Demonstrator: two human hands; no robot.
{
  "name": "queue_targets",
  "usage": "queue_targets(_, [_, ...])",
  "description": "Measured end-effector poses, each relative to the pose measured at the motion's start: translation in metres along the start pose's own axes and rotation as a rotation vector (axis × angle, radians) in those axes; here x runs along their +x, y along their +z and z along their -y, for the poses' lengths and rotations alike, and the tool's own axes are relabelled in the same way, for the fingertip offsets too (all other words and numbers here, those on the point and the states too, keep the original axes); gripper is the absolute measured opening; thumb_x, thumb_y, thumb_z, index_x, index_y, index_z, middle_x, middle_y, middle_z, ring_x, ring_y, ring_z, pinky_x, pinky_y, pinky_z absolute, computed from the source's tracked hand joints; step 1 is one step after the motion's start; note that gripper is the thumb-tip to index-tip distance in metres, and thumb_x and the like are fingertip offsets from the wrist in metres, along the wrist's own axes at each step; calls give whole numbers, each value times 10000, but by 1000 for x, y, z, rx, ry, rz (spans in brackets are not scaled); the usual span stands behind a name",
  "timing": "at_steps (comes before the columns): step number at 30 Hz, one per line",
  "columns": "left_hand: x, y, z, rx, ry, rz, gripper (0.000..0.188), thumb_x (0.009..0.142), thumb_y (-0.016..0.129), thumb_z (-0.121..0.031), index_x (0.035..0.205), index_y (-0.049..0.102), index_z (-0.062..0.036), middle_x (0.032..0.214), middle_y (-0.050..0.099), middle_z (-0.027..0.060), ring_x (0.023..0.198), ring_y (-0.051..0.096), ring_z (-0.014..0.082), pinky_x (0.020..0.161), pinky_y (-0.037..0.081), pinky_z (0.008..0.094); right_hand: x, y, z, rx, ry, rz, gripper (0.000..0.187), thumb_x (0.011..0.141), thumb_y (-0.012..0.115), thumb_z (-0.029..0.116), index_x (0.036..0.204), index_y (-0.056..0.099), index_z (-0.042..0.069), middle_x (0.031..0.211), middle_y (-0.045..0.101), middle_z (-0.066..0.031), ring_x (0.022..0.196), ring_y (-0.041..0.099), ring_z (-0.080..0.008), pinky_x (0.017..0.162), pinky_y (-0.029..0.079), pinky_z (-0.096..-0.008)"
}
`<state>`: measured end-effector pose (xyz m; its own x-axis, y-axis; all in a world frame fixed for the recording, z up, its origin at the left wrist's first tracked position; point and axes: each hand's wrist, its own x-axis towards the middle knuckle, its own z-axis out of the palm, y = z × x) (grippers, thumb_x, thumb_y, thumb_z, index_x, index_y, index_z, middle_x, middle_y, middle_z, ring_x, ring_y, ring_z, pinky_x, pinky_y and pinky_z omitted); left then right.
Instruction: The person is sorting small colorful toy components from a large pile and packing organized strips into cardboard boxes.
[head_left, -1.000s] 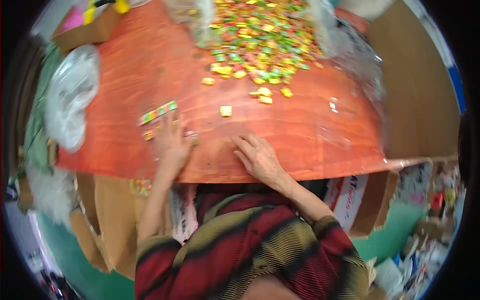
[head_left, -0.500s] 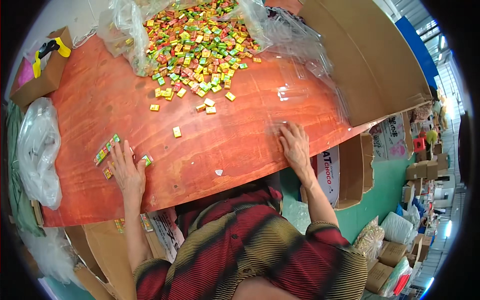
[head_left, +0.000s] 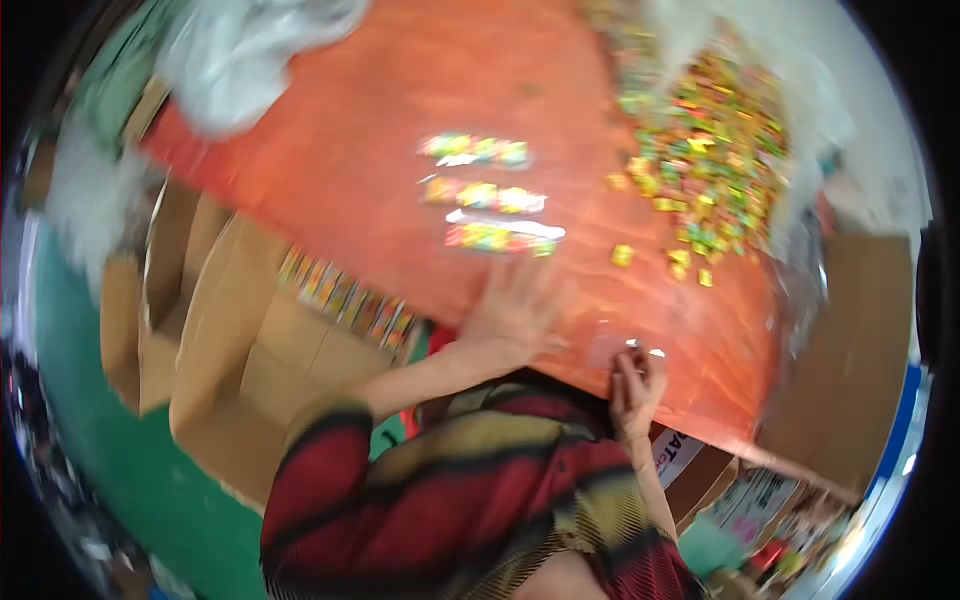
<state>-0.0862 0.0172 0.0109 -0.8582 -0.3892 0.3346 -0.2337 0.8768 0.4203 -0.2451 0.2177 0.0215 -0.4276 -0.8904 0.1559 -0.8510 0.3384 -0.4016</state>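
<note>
My left hand (head_left: 515, 310) is over the table's near side, smeared by motion, its fingers stretched out with nothing seen in them. Just beyond it lie three rows of small coloured boxes: a far row (head_left: 475, 150), a middle row (head_left: 487, 196) and a near row (head_left: 500, 237). Shiny clear plastic shows along them. My right hand (head_left: 637, 392) is closed at the table's near edge, fingertips pinching a clear plastic piece (head_left: 610, 345), whose shape is blurred. A loose yellow box (head_left: 622, 255) lies beyond that hand.
A big heap of small red, yellow and green boxes (head_left: 715, 150) fills the far right, among clear plastic bags. An open carton (head_left: 225, 350) stands below the table's left edge, beside packed rows (head_left: 350, 300). A cardboard sheet (head_left: 845, 360) stands at the right.
The view has swung left, so the heap now appears at the right. My left hand has come away from the rows of boxes. My right fingers have closed on the clear plastic piece.
</note>
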Motion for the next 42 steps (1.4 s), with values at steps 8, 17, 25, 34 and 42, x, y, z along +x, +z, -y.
queue_targets(8, [-5,14,-25,-70,-133,-85,724,768,514,-476,1292,338,-8,1324,291,270,1256,240,418,992,199,567,-11,1,-7,-252,-59,-18,397,851,445,173,1207,473,-1,1303,380,-191,1135,407,-343,933,304,-428])
queue_targets(17, [-5,14,-13,92,-131,-67,653,774,511,-491,1231,424,-33,1308,332,238,1248,254,414,982,182,607,16,7,26,-253,-82,-30,354,689,595,90,1041,559,72,1149,503,-109,1015,489,-266,800,354,-418])
queue_targets(25, [-10,10,-13,212,-162,-28,707,859,325,-550,1313,301,-9,1391,242,188,1299,170,384,1023,140,539,20,14,34,71,-74,-81,469,699,637,200,1134,508,81,1212,454,-125,1042,456,-280,822,347,-444])
queue_targets(34, [-14,2,-3,313,-274,75,671,845,427,-396,1346,224,1,1416,180,183,1319,106,373,1044,98,515,24,13,14,198,-221,-69,354,744,473,103,1085,513,18,1136,482,-157,1028,474,-287,843,365,-399])
queue_targets(42, [2,-5,-11,348,-318,211,663,816,470,-351,1354,236,-44,1429,126,189,1317,76,390,1038,94,534,22,5,-10,109,-323,-53,407,795,530,245,1138,503,29,1239,424,-167,1172,380,-341,916,310,-543])
